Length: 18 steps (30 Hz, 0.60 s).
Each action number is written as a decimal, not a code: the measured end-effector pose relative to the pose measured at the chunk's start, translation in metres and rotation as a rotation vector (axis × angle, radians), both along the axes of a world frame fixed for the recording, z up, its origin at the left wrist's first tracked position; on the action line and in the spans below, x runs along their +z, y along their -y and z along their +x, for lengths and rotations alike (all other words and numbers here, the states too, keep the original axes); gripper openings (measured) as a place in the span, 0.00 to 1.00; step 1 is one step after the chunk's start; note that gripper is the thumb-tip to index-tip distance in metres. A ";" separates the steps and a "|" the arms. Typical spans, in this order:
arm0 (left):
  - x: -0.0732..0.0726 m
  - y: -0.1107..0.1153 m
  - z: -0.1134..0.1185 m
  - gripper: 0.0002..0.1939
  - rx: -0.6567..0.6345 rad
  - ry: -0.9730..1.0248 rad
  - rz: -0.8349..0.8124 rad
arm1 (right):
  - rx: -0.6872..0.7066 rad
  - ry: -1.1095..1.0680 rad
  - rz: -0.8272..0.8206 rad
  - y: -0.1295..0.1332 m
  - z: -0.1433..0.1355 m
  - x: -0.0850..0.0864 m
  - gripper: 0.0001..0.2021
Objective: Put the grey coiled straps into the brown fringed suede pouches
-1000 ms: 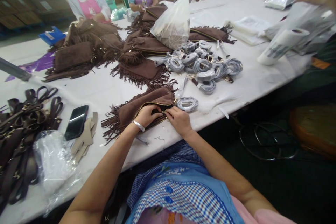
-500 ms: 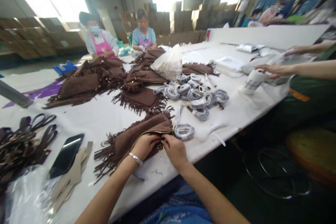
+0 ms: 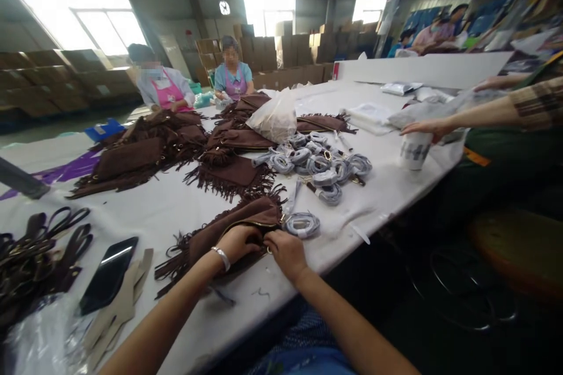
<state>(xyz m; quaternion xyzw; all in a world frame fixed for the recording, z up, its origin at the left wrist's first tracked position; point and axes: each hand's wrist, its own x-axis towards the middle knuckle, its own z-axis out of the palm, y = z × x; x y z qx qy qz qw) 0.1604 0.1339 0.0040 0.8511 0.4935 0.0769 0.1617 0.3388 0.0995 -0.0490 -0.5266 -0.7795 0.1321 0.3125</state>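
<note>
A brown fringed bag (image 3: 209,238) lies on the white table in front of me, its zipper open along the top. My left hand (image 3: 238,244), with a silver bracelet at the wrist, has its fingers curled at the opening, the tips partly hidden inside. On the bag's right end, my right hand (image 3: 285,252) pinches the edge near a small metal ring. Just beyond that end rests a coiled grey strap (image 3: 302,224). More wrapped grey coils (image 3: 323,164) are heaped farther back, beside a clear plastic bag (image 3: 275,116).
Brown fringed bags (image 3: 132,158) are piled at the back left. Nearer on the left are dark straps (image 3: 39,246), a phone (image 3: 109,274) and beige strips (image 3: 116,304). At the right, another person's hand (image 3: 426,128) touches a white cup (image 3: 414,151). Two people sit across the table.
The view has tilted up slightly. Both my hands stay at the bag's opening with little change. The other person's hand and the cup have shifted, and the cup now stands more upright.
</note>
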 end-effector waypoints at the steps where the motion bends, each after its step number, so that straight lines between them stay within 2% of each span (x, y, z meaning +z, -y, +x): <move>1: 0.000 0.001 0.001 0.08 -0.019 -0.037 0.032 | 0.005 0.014 -0.003 -0.001 0.000 0.002 0.06; 6: -0.006 0.002 0.007 0.12 -0.046 -0.106 0.101 | 0.031 0.063 -0.054 -0.010 0.002 0.006 0.06; 10: -0.007 -0.002 0.006 0.14 -0.115 -0.107 0.143 | 0.064 0.023 -0.047 -0.012 0.003 0.004 0.07; 15: -0.006 -0.011 0.000 0.18 -0.171 -0.030 0.130 | 0.037 -0.086 -0.038 -0.012 0.001 0.000 0.07; 18: -0.009 -0.015 -0.003 0.17 -0.145 0.047 0.083 | 0.039 -0.148 -0.044 -0.014 0.000 0.000 0.08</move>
